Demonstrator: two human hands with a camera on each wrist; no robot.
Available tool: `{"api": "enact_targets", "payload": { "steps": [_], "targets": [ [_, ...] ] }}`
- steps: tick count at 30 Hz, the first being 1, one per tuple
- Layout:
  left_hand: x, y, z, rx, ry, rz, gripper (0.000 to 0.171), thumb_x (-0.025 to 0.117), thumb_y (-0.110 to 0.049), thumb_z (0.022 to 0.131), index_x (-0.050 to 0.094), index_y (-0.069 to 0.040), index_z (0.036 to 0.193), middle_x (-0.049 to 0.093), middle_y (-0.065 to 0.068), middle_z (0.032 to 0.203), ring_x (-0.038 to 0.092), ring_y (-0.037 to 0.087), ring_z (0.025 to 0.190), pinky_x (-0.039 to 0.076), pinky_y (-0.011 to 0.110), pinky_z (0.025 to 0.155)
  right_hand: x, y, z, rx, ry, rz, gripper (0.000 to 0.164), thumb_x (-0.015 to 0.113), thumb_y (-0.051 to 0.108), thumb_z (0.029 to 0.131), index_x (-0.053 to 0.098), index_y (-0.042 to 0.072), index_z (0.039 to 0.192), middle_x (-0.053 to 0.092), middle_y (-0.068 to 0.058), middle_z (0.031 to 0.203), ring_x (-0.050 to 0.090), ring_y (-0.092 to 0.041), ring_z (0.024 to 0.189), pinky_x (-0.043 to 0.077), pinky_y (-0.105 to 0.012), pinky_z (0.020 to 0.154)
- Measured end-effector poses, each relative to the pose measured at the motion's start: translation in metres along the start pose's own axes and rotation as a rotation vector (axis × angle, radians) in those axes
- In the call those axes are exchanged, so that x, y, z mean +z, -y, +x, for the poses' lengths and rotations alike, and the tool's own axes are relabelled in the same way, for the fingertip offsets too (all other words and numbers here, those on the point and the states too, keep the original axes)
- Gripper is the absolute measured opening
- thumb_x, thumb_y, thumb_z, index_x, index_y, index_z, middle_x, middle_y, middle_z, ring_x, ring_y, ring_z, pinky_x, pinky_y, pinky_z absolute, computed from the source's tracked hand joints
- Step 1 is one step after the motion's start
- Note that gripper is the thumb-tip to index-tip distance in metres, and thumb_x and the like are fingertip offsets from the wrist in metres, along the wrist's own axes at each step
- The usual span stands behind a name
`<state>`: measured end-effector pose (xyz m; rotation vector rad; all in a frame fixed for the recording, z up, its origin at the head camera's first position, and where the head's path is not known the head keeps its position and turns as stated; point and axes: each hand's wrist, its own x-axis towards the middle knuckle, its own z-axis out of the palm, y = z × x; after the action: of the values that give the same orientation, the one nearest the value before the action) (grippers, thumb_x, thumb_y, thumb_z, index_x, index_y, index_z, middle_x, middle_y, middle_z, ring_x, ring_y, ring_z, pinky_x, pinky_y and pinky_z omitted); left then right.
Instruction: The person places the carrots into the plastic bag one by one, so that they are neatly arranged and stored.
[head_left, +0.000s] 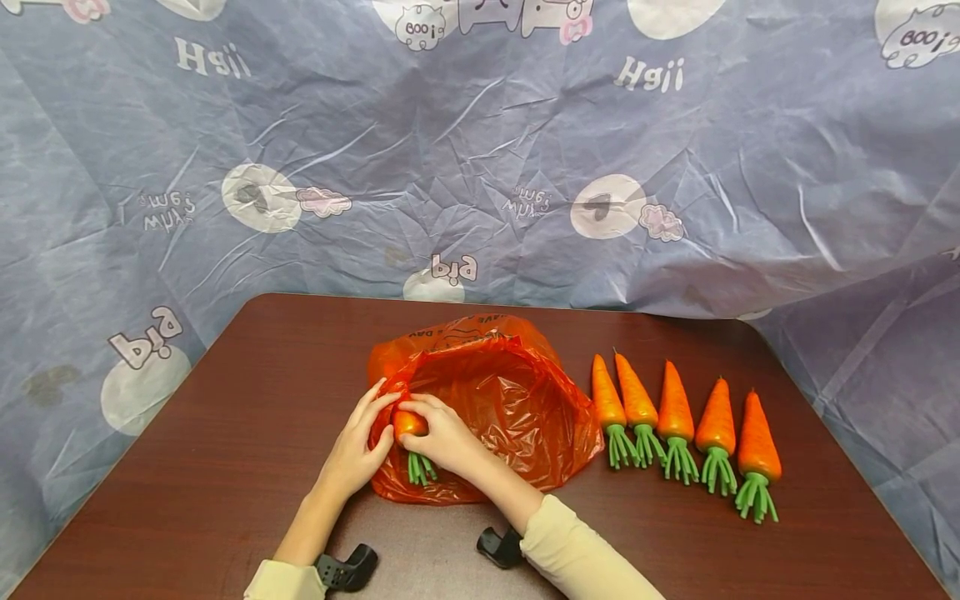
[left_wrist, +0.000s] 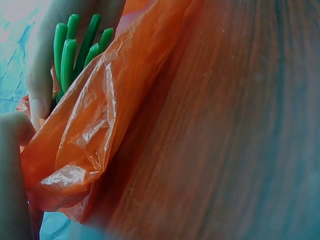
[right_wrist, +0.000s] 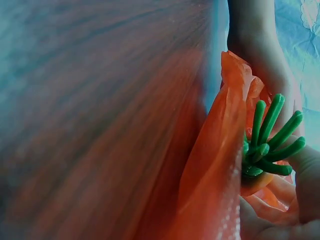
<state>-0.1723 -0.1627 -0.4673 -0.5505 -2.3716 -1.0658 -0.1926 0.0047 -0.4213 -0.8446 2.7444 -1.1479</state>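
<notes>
An orange translucent plastic bag [head_left: 510, 408] lies on the table with its wide mouth facing me. My right hand [head_left: 446, 437] grips a toy carrot [head_left: 409, 423] inside the left part of the mouth, its green stems [head_left: 422, 469] pointing toward me. My left hand [head_left: 358, 440] holds the bag's left rim, thumb close beside the carrot. In the left wrist view the bag's film [left_wrist: 95, 125] partly covers the stems [left_wrist: 67, 55]. From the right wrist, the stems [right_wrist: 275, 135] stand out past the bag's edge, while most of the carrot's body is hidden by fingers and film.
Several more carrots [head_left: 677, 408] lie in a row right of the bag, tips away from me; the nearest one is close to the bag's right edge. The brown wooden table [head_left: 225, 433] ends at a printed grey-blue cloth [head_left: 450, 167] hanging behind.
</notes>
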Motion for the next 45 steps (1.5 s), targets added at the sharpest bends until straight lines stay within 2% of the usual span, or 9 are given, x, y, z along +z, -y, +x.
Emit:
{"api": "enact_targets", "payload": {
  "steps": [9, 16, 28, 39, 45],
  "targets": [
    [-0.001, -0.001, 0.001, 0.007, -0.003, 0.003, 0.045, 0.059, -0.003, 0.080, 0.052, -0.012, 0.123, 0.039, 0.015, 0.140, 0.044, 0.035, 0.122, 0.040, 0.055, 0.094, 0.005, -0.002, 0.004, 0.030, -0.002, 0.007, 0.045, 0.065, 0.024, 0.080, 0.057, 0.008, 0.122, 0.050, -0.010, 0.132, 0.051, -0.026, 0.118, 0.044, -0.040, 0.096],
    [0.000, 0.000, 0.001, 0.007, -0.005, -0.003, 0.045, 0.060, -0.002, 0.079, 0.053, -0.011, 0.122, 0.039, 0.015, 0.139, 0.044, 0.035, 0.121, 0.040, 0.055, 0.094, 0.012, -0.006, 0.006, 0.010, -0.022, -0.038, 0.044, 0.065, 0.025, 0.079, 0.059, 0.007, 0.118, 0.051, -0.011, 0.128, 0.055, -0.027, 0.112, 0.047, -0.038, 0.091],
    [0.000, 0.000, 0.001, -0.009, 0.001, -0.004, 0.044, 0.059, -0.003, 0.080, 0.053, -0.012, 0.123, 0.039, 0.015, 0.139, 0.044, 0.036, 0.122, 0.040, 0.056, 0.094, 0.017, -0.006, 0.003, -0.001, -0.028, -0.056, 0.041, 0.065, 0.026, 0.080, 0.059, 0.010, 0.117, 0.050, -0.010, 0.128, 0.054, -0.025, 0.112, 0.047, -0.038, 0.090],
    [0.000, 0.001, 0.001, -0.009, 0.000, 0.006, 0.045, 0.059, -0.003, 0.080, 0.052, -0.013, 0.123, 0.039, 0.014, 0.140, 0.044, 0.035, 0.122, 0.040, 0.056, 0.093, 0.013, -0.003, 0.001, 0.053, 0.020, -0.099, 0.044, 0.060, 0.033, 0.082, 0.055, 0.018, 0.123, 0.044, -0.005, 0.138, 0.047, -0.026, 0.122, 0.046, -0.050, 0.088],
    [0.000, 0.001, 0.001, -0.021, 0.004, -0.001, 0.044, 0.059, -0.004, 0.080, 0.052, -0.013, 0.123, 0.039, 0.015, 0.140, 0.044, 0.036, 0.122, 0.039, 0.057, 0.094, 0.008, -0.001, -0.002, 0.073, 0.014, -0.113, 0.045, 0.059, 0.038, 0.083, 0.053, 0.021, 0.125, 0.040, -0.002, 0.142, 0.046, -0.025, 0.124, 0.046, -0.052, 0.087]
  ]
}}
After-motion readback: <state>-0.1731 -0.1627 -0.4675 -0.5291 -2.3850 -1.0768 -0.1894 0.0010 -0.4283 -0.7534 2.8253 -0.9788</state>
